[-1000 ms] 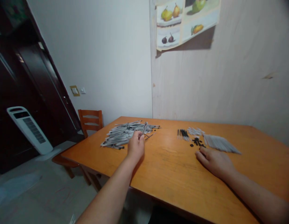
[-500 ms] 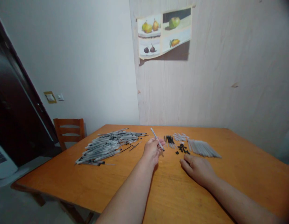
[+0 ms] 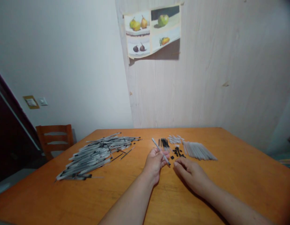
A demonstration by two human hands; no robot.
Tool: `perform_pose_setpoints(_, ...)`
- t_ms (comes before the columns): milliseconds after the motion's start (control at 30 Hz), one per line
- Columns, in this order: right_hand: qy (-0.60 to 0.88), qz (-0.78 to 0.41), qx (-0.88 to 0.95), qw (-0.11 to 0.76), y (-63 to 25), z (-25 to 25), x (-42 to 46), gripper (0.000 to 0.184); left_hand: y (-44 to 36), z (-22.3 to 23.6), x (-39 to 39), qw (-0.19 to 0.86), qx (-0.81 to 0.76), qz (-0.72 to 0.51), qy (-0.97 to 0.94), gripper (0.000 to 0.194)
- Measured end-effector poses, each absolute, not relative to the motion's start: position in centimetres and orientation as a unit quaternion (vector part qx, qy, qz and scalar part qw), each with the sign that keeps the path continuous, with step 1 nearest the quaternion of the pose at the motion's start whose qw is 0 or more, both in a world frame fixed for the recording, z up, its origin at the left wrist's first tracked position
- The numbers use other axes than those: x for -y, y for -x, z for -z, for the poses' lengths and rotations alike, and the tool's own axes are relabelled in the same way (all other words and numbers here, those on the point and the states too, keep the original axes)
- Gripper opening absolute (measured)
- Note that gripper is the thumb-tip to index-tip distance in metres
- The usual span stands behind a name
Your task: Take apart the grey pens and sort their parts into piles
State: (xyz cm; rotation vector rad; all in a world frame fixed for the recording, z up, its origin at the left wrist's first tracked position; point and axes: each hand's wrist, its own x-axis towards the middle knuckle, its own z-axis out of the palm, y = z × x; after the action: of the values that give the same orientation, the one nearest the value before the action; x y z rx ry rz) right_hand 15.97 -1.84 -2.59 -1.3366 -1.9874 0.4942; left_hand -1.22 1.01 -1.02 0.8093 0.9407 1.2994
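Wooden table (image 3: 88,203) stands before a pale wall (image 3: 88,62). The left hand (image 3: 154,164) holds one slim pen (image 3: 161,152) between thumb and fingers; its long axis slants, the dark end pointing down toward the right hand (image 3: 191,173), which is near but apart. The right hand is curled, and whether it holds something, I cannot tell. The pen's tip is too small to make out.

Left hand (image 3: 154,165) gripping, palm partly upturned, right hand (image 3: 192,175) palm down, fingers curled, forearms (image 3: 133,200) outstretched.
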Motion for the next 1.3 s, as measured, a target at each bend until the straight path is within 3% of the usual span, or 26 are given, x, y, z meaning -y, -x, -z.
perform_pose_setpoints(267,0.481,-0.27,0.768,0.326,-15.5,2.1,2.6,0.042,0.7,0.6,-0.3,0.642,-0.389,-0.558,-0.355,0.016)
perform_pose_setpoints(533,0.466,-0.332,0.734,0.365,-15.8,3.1,2.2,0.043,0.2,0.4,0.3,0.665,-0.364,-0.555,-0.342,0.019)
perform_pose_setpoints(800,0.468,-0.518,0.619,0.359,-16.7,2.3,2.6,0.051,0.1,-0.1,1.1,0.708,-0.322,-0.523,-0.35,0.025)
perform_pose_setpoints(1300,0.482,-0.494,0.64,0.337,-17.9,5.3,1.2,0.055,-1.0,1.0,1.0,0.679,-0.372,-0.538,-0.332,0.024)
